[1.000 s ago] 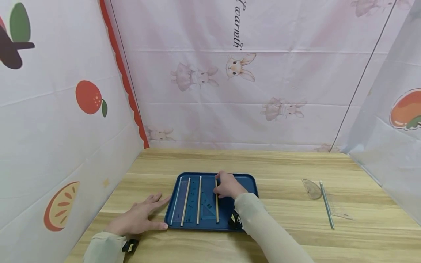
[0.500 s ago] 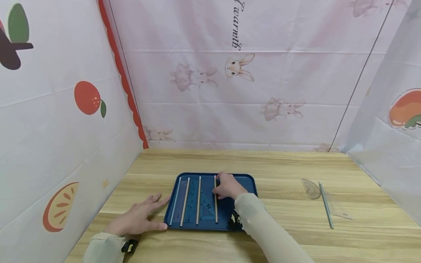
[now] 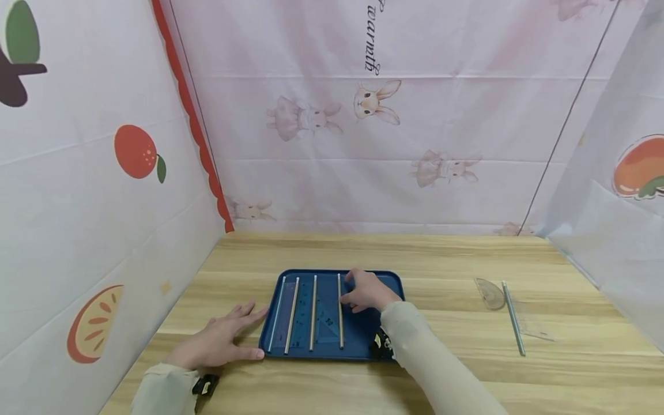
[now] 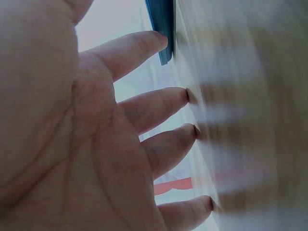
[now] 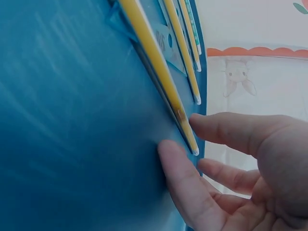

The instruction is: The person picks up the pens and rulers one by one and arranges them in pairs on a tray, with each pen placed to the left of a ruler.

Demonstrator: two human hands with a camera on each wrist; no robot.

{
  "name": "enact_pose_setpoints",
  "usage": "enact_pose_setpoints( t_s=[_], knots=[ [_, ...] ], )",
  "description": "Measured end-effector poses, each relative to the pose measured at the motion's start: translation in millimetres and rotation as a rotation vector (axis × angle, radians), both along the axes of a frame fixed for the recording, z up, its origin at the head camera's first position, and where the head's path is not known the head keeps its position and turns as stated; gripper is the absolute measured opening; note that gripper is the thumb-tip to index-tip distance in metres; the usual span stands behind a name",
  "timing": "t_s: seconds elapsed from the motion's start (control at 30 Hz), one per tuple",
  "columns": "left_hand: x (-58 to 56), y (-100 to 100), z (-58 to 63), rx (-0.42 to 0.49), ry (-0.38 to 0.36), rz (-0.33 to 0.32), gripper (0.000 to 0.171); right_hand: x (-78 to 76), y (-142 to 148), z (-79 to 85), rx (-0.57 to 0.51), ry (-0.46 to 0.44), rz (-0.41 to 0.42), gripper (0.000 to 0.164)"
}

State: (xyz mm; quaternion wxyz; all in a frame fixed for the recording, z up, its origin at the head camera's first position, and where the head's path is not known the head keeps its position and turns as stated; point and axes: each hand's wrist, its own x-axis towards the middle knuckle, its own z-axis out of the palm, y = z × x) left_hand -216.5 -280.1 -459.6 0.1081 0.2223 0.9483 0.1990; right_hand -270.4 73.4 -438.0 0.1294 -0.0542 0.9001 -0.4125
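A blue tray (image 3: 358,356) lies on the table with several pencils in near-parallel lines, over a clear ruler (image 3: 302,317) and a triangular set square (image 3: 327,332). My right hand (image 3: 367,291) hovers over the tray by the far end of the rightmost yellow pencil (image 3: 340,323). In the right wrist view, the thumb and index finger are spread around that end of the pencil (image 5: 161,62), without pinching it. My left hand (image 3: 220,343) lies spread at the tray's left side, its thumb at the near-left corner and its other fingertips on the wood in the left wrist view.
To the right on the wooden table (image 3: 441,369) lie a clear protractor (image 3: 489,294), a green pencil (image 3: 513,318) and a transparent set square (image 3: 536,335). Printed cloth walls (image 3: 415,196) stand behind and at both sides.
My right thumb and fingers have come off the rightmost pencil, and the hand has shifted slightly right. That pencil stays lying in the tray. The left hand keeps its place.
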Motion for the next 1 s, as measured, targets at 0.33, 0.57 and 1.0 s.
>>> enact_pose_setpoints(
  t_s=[0.33, 0.57, 1.0],
  knots=[
    [0.5, -1, 2.0, 0.008, -0.001, 0.001, 0.096, 4.7, 26, 5.5, 0.009, 0.031, 0.051, 0.050],
    [0.5, -2, 0.0, 0.017, -0.011, 0.004, 0.096, 6.8, 41, 8.0, 0.009, 0.059, 0.085, 0.045],
    [-0.5, -3, -2.8, 0.024, 0.003, -0.005, 0.096, 9.1, 63, 12.3, -0.027, 0.045, 0.103, 0.042]
  ],
)
